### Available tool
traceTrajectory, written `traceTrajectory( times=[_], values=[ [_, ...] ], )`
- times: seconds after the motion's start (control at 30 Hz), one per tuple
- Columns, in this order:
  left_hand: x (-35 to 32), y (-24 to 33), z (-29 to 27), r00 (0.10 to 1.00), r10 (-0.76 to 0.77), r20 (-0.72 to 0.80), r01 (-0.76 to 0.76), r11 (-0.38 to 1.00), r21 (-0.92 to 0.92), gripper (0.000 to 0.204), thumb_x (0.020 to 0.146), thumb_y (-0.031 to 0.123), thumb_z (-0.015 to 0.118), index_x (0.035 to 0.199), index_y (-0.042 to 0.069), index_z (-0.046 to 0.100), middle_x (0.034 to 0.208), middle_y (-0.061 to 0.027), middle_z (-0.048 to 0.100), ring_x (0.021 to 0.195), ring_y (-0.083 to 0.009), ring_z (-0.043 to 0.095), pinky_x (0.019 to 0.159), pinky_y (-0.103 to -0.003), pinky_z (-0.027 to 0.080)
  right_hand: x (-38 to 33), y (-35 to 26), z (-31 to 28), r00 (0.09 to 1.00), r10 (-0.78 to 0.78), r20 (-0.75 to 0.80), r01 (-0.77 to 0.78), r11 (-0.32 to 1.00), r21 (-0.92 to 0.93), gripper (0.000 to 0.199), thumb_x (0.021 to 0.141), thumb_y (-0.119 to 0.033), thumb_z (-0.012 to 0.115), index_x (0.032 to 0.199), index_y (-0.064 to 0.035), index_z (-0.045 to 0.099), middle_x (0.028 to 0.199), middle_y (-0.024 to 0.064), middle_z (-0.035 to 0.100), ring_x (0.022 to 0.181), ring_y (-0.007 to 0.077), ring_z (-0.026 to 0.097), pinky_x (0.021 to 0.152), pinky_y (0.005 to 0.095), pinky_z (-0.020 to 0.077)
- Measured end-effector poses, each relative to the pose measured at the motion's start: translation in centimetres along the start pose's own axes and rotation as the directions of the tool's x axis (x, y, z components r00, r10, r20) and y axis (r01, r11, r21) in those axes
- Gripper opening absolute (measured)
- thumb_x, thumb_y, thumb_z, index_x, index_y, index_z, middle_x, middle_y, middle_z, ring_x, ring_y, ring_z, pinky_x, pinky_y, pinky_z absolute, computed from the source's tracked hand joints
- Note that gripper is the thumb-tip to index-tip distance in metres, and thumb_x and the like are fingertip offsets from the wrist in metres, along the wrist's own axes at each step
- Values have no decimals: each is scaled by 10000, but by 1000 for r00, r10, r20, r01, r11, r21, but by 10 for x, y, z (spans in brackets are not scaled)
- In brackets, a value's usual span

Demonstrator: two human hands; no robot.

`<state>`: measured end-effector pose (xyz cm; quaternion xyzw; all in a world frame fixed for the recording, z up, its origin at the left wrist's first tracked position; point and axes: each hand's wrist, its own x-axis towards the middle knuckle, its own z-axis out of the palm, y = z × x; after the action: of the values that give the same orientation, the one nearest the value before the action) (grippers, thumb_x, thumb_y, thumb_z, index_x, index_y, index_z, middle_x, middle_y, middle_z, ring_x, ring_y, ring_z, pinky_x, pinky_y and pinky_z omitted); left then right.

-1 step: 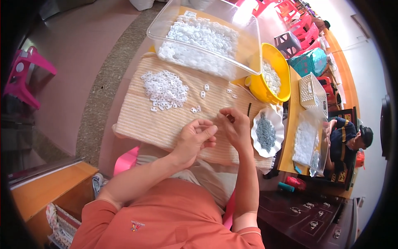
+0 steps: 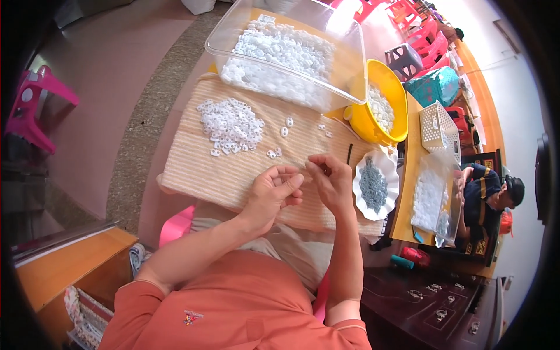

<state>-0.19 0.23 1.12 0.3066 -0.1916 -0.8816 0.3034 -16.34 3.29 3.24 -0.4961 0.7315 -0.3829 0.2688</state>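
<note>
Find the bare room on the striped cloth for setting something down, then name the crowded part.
Bare: striped cloth between the white pile, the near edge and the left hand. Crowded: the right side, with the black stick beside the scalloped dish.

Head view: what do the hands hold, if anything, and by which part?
Cannot tell: the left hand and right hand curl above the striped cloth, but anything pinched is too small to see.

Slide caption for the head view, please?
Left hand and right hand close together above a striped cloth, white pieces piled beyond, a scalloped dish of grey bits at right.
</note>
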Motion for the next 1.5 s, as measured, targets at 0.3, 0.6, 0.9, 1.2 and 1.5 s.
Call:
traceTrajectory(
  times=[0.3,0.6,0.9,1.2,1.5],
  values=[
    [-2,-7,1,989,-43,141,40,999,26,143,900,173,636,964,46,618,864,-15,642,755,-66,591,684,-218,528,-45,12,8,999,30,-42,-16,954,299,133,868,-14,642,984,50,652,856,42,659,740,80,615,659,207,508],
    [0,-9,0,985,-65,158,68,998,-10,99,928,133,579,959,39,585,855,-46,636,722,-99,618,650,-249,563,-63,7,6,999,4,-48,21,860,510,171,871,36,612,1039,48,644,958,43,643,817,76,600,701,198,488],
    [-1,-7,4,986,-61,158,49,996,76,124,901,108,618,975,14,585,872,-62,640,729,-97,622,664,-242,564,-86,27,-38,873,-283,-398,84,889,-450,155,808,-22,681,957,8,652,876,119,625,716,208,614,620,294,497],
    [-3,-7,4,985,-89,149,68,988,137,174,873,74,647,1029,3,617,882,-55,655,746,-103,638,703,-243,564,-91,39,-65,925,-181,-334,-160,611,-775,315,813,-222,679,1041,-10,633,970,127,590,911,325,536,763,419,449],
    [-3,-8,4,980,-99,173,77,988,133,99,871,62,644,965,33,654,849,-37,655,748,-100,642,701,-244,571,-93,46,-63,939,-183,-289,-151,537,-830,310,830,-267,656,1042,-43,630,959,101,560,919,300,515,774,425,434]
  ],
)
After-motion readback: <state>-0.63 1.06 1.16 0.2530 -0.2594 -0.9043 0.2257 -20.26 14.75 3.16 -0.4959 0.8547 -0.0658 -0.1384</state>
